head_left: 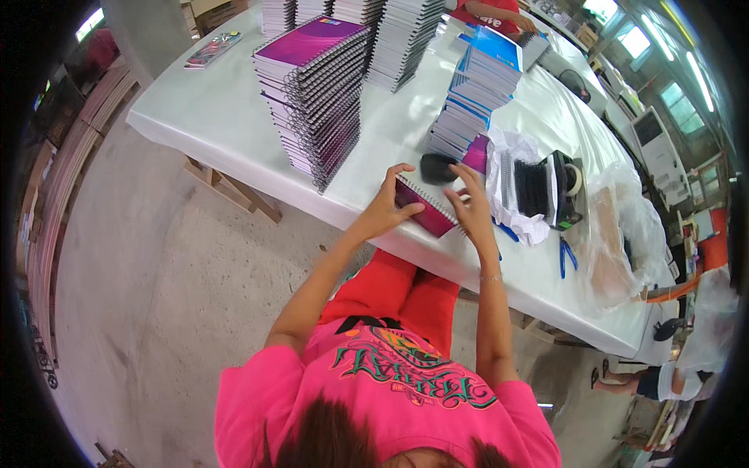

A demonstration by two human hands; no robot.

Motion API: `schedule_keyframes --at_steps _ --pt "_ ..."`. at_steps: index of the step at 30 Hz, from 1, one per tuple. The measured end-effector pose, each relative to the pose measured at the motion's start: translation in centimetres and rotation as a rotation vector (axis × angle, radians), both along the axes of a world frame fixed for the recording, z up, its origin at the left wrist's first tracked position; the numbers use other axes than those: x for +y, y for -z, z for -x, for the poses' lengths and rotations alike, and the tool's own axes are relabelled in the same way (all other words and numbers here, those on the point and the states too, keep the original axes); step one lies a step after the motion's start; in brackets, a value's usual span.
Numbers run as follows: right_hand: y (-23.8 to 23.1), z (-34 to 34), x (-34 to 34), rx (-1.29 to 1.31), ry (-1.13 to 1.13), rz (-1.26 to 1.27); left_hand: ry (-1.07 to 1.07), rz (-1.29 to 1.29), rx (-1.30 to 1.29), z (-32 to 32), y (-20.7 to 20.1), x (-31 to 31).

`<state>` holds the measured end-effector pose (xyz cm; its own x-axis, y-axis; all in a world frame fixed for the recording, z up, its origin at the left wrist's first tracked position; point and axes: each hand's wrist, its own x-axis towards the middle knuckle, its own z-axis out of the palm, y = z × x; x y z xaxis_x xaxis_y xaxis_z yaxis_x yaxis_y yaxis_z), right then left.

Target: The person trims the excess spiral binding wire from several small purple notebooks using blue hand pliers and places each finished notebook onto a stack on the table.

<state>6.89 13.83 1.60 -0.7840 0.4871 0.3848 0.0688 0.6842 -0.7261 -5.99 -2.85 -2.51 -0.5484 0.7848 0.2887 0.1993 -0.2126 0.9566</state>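
A small notebook with a purple cover (429,217) and a light spiral coil stands tilted near the table's front edge, its coil uppermost. My left hand (382,207) grips its left end, thumb on the cover and fingers over the coil. At the other end, my right hand (473,207) pinches around the coil's right tip. Just behind the notebook lies a dark rounded object (438,168) whose kind I cannot make out. Beyond it leans a tall stack of blue-covered books (468,97). Black spiral coils (532,189) rest in crumpled white paper (511,148) to the right.
A tall stack of purple spiral notebooks (316,97) stands at left, with more stacks (406,43) behind. Right of the coils are a black tape dispenser (573,187), blue-handled pliers (567,257) and a clear plastic bag (624,226). Across the white table (211,132) sits a person in red (491,14).
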Motion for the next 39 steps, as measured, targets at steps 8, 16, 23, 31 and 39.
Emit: schedule_keyframes --at_steps 8,16,23,31,39 --pt "4.6 -9.8 2.1 -0.276 0.499 -0.425 -0.27 -0.106 0.133 -3.0 0.4 0.8" --pt "4.5 -10.6 2.4 -0.199 0.465 -0.401 -0.275 0.02 0.045 -2.6 -1.1 0.3" --pt "3.8 -11.9 1.0 -0.418 0.564 -0.375 -0.245 -0.051 0.034 -2.0 -1.7 0.3" --pt "-0.7 -10.6 -3.6 0.226 0.259 0.792 -0.208 0.02 -0.023 -2.0 -2.4 -0.2" --pt "0.7 -6.0 -9.7 0.127 0.022 0.349 -0.222 0.056 -0.133 -2.6 -1.9 -0.4"
